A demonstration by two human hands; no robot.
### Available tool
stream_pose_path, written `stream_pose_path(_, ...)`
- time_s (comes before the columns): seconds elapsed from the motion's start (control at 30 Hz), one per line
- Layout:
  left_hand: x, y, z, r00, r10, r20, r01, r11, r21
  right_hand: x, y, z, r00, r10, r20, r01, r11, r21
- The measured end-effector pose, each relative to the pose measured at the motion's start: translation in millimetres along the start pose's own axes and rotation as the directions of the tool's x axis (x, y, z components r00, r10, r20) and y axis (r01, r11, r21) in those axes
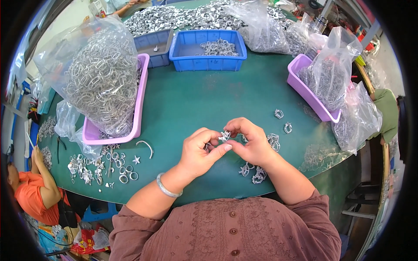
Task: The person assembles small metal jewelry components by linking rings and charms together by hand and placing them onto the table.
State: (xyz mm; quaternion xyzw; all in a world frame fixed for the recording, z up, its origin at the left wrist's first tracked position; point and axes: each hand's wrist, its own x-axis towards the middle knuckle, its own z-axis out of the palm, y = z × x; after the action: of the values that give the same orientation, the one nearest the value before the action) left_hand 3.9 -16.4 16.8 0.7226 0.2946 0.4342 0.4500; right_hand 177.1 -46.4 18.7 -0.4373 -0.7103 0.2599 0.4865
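Observation:
Between my two hands, above the green tabletop, is a small silver metal piece [224, 136] with pointed, star-like parts. My left hand [196, 152] pinches it from the left with thumb and fingers. From the other side my right hand [253, 142] grips it with thumb and forefinger. Fingers partly cover the piece, so its full shape is hidden. Linked silver ring pieces [259, 175] lie beside and below my right hand, and two more ring pieces [278, 113] are farther right. Left of my left forearm are loose silver rings [123, 178], a star [136, 160] and a curved strip [145, 148].
A purple bin [143, 87] with a bag of silver links stands left. A blue bin [207, 64] and a grey bin [159, 60] stand at the back before a heap of metal parts [174, 17]. Another purple bin [311, 104] stands right. People sit around the table.

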Motion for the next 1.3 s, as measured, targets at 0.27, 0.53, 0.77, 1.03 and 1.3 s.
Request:
stream_pose_path(0.27, -1, -5, 3, 0.997, 0.048, -0.059, -0.041, 0.993, 0.113, 0, -9, 3, 1.0, -0.024, 0.004, 0.024, 0.995, -0.098)
stream_pose_path(0.53, 0, -1, 5, 0.998, 0.014, -0.066, -0.01, 0.998, 0.063, -3, 5, 1, 0.997, 0.075, 0.028, -0.079, 0.984, 0.163)
stream_pose_path(0.77, -2, -3, 5, 0.995, 0.043, -0.086, -0.039, 0.998, 0.051, -4, 5, 0, 0.955, 0.258, 0.146, -0.295, 0.873, 0.389)
stream_pose_path(1.03, -1, -4, 5, 0.995, 0.053, -0.089, -0.047, 0.996, 0.072, -3, 4, -1, 0.947, 0.268, 0.176, -0.319, 0.843, 0.433)
stream_pose_path(1.3, -1, -3, 5, 0.995, 0.043, -0.091, -0.034, 0.995, 0.095, -4, 4, -1, 0.948, 0.265, 0.177, -0.317, 0.843, 0.434)
